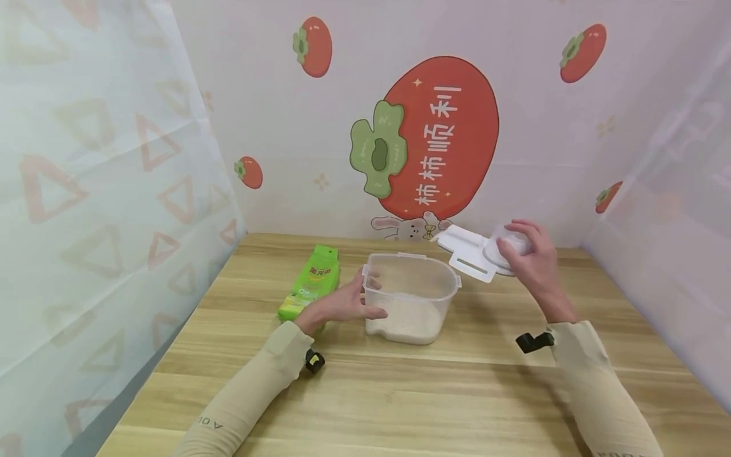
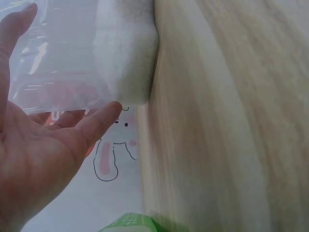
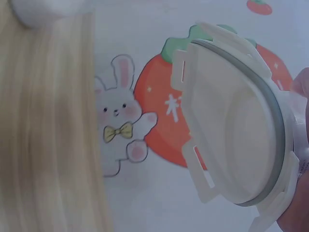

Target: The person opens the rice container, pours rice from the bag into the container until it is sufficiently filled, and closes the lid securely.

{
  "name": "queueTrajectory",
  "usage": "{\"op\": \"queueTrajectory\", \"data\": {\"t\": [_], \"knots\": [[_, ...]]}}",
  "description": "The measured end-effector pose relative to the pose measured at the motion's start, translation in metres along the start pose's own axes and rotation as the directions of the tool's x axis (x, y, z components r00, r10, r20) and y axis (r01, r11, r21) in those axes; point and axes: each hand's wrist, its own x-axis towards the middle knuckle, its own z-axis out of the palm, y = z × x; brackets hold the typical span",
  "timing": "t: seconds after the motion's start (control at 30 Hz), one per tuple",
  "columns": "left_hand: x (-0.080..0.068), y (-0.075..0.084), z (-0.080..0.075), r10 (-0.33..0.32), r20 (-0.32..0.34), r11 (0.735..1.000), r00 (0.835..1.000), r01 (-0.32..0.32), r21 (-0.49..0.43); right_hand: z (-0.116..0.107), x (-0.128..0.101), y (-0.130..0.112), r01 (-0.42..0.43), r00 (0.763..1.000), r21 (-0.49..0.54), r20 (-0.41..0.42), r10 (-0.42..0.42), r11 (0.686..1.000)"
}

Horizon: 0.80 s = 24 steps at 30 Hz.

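A clear plastic container stands on the table, its top uncovered, with a layer of white, rice-like grains at the bottom. My left hand holds it at its left end, the thumb on the near wall and the fingers round the far side. The left wrist view shows that hand close against the clear wall. To the right, above the table, my right hand grips a white lid by its clear round cap. The lid's underside has a grey seal and side clips.
A green packet lies left of the container, just beyond my left wrist. The wooden table ends at a printed cloth wall at the back, with cloth walls on both sides.
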Motion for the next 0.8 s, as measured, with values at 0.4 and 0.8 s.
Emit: {"op": "queueTrajectory", "data": {"t": [0.4, 0.8], "knots": [[-0.002, -0.002, -0.002, 0.008, -0.002, 1.000, 1.000, -0.008, -0.026, 0.007, 0.003, -0.077, 0.063, 0.998, 0.133, 0.021, -0.066, 0.989], [-0.001, 0.001, -0.002, 0.014, 0.015, 1.000, 1.000, -0.014, -0.010, 0.015, -0.003, -0.104, 0.101, 0.987, 0.221, 0.101, -0.126, 0.970]]}}
